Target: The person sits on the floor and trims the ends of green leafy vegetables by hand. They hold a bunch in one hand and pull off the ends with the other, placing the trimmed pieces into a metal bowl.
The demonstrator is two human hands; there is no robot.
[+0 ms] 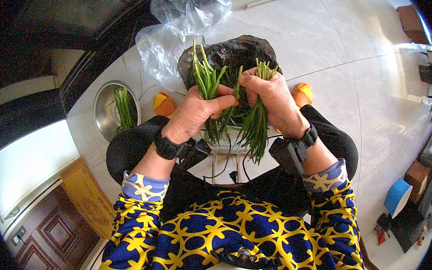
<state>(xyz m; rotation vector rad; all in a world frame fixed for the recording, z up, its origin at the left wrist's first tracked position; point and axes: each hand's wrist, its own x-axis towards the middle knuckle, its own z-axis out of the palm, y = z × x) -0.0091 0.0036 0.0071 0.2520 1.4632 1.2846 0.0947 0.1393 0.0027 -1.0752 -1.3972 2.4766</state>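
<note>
My left hand (199, 109) grips a bunch of green stems (206, 77), long thin vegetable stalks with pale cut ends pointing away from me. A single stalk (238, 81) stands up by its thumb and fingertips. In my right hand (270, 95) is another bunch of greens (256, 126), cut ends at the top and leafy tips hanging towards me. Both hands are raised over a black plastic bag (246, 44) that lies open between my feet. Loose greens show inside the bag, partly hidden by the hands.
A steel bowl (100, 105) on the tiled floor (322, 94) at the left holds more greens (124, 108). Clear plastic sheeting (190, 7) lies beyond the black bag. Orange shoes (302, 94) flank the bag. A blue box (397, 197) and other items stand at the right.
</note>
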